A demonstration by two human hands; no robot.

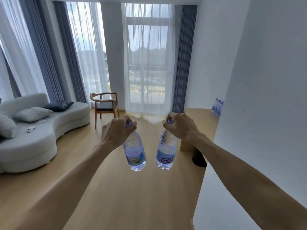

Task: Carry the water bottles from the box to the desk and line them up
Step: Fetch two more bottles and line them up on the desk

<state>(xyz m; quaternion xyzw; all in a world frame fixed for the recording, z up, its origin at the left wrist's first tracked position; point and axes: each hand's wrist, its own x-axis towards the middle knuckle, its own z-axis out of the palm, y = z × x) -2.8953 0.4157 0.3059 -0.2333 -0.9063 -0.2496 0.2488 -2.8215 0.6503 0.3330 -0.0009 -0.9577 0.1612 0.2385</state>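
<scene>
- Gripping one bottle each, the two hands are held out in front of the body: the left hand [118, 130] has its fingers curled round the cap and neck of a clear plastic water bottle with a blue label [134, 153], and the right hand [178, 126] grips in the same way the cap of a second clear plastic bottle with a blue label and purple letters [165, 151].
- Both bottles hang below the hands over the light wooden floor [116, 188], a little tilted toward each other, near but not touching.
- The step in hand seems to be the carrying to the light wooden counter [199, 120], which stands ahead on the right, partly hidden by a white wall corner [249, 113].
- To do it well, I think the person should keep a firm grip on the necks, because the bottles look full and may swing, and should keep them apart while passing the wall corner.
- On the counter, a small row of similar blue-labelled bottles [217, 107] already stands upright against the wall; the new ones should probably go next to it, in the same line. How many stand there I cannot tell.
- The box is not in view, so what is left in it cannot be said.
- A dark round bin [198, 156] stands on the floor beside the counter; its content is hidden.
- Further left are a wooden chair [104, 105] and a white curved sofa [41, 130] with grey cushions.
</scene>
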